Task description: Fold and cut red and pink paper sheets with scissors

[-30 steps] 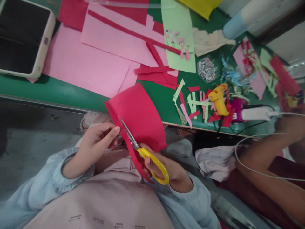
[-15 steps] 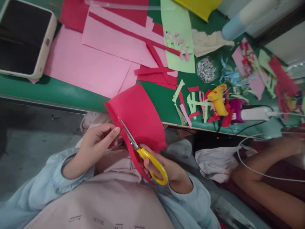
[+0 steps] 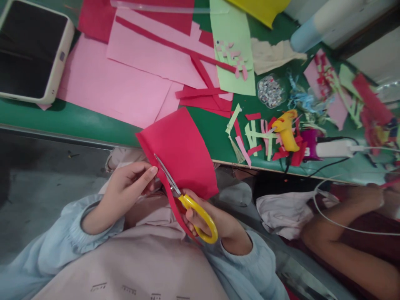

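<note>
My left hand [image 3: 134, 183] pinches the left edge of a red paper sheet [image 3: 184, 150] between thumb and fingers. Yellow-handled scissors [image 3: 200, 214] sit in my right hand [image 3: 215, 216], which is closed around their loops. Their metal blades lie along the sheet's left side, pointing up toward my left fingertips. A narrow red strip [image 3: 178, 212], partly cut from the sheet, hangs down beside the scissors past my right fingers. The sheet is held over my lap, just in front of the table edge.
On the green table [image 3: 93, 121] lie pink sheets [image 3: 125, 91], a light green sheet [image 3: 240, 83], a phone [image 3: 29, 50], a dish of small beads [image 3: 271, 91], a yellow glue gun [image 3: 286, 131] and paper scraps. A co-worker's arm [image 3: 346, 204] and a white cable [image 3: 315, 204] are at right.
The scissors' lower handle has swung slightly to the left, and the blades look a little closer together. My left hand keeps its pinch. The co-worker's hand at right has shifted.
</note>
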Demonstrator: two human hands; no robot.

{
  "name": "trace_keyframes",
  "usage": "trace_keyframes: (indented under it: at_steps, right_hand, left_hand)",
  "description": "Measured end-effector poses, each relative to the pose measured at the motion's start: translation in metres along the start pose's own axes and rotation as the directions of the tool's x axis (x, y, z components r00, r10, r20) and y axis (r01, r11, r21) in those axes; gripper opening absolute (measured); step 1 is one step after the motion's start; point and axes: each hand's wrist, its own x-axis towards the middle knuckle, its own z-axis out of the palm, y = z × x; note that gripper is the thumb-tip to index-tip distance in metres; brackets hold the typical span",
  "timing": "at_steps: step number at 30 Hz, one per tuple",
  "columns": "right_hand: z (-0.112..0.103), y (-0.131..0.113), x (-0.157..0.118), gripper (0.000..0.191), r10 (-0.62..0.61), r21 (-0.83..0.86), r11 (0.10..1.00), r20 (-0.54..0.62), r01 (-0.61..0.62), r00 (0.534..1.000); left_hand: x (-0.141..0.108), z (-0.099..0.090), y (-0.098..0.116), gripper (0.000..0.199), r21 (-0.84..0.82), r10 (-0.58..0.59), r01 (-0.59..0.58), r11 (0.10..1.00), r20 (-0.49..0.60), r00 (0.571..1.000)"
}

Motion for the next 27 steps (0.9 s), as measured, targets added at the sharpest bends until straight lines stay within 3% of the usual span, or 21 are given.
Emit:
trace_keyframes:
  at_steps: [5,8,14,27]
  right_hand:
    - [-0.001,-0.004,0.000,0.049,0.016,0.122,0.992,0.008,-0.017,1.000]
    - [0.000,-0.005,-0.001,0.044,0.079,0.204,0.976,0.021,-0.081,0.997]
    - [0.007,-0.003,-0.005,0.060,0.092,0.283,0.956,-0.022,-0.082,0.995]
    - [0.013,-0.007,-0.005,0.068,0.099,0.211,0.974,-0.045,-0.087,0.994]
  left_hand:
    - [0.003,-0.001,0.003,0.038,-0.029,-0.050,0.050,0.998,0.010,0.999]
    - [0.008,-0.005,0.009,0.033,-0.054,-0.065,0.062,0.997,-0.051,0.997]
    - [0.011,-0.010,0.018,0.030,-0.031,0.000,-0.002,1.000,-0.072,0.997]
    - [0.005,-0.008,0.018,0.027,0.001,0.065,-0.065,0.998,-0.038,0.997]
